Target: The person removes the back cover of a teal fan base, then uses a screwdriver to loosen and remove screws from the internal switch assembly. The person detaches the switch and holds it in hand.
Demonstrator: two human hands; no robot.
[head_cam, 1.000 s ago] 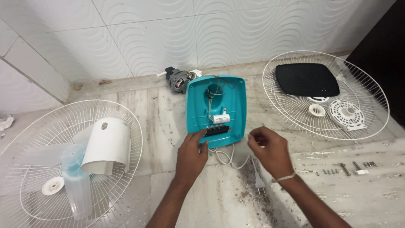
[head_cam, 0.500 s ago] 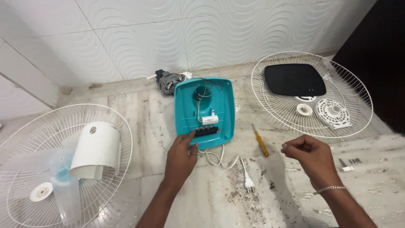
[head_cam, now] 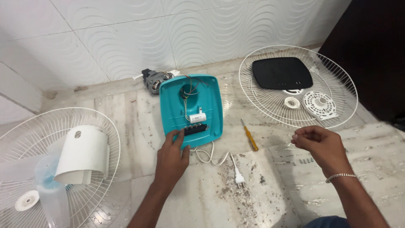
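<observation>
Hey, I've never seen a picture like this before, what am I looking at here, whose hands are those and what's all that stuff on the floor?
This is one picture from a camera worn on a person's head, looking down at their own two bare hands over a marble floor beside a white tiled wall.

The left hand rests on the lower edge of a teal fan base, opened so its wires show. The right hand, with a bracelet on its wrist, is lifted with fingertips pinched; whether it holds anything is too small to tell.

Around them lie fan parts: a motor, a yellow screwdriver, a white cord and plug, a wire guard holding a black cover, and another guard with a white housing.
</observation>
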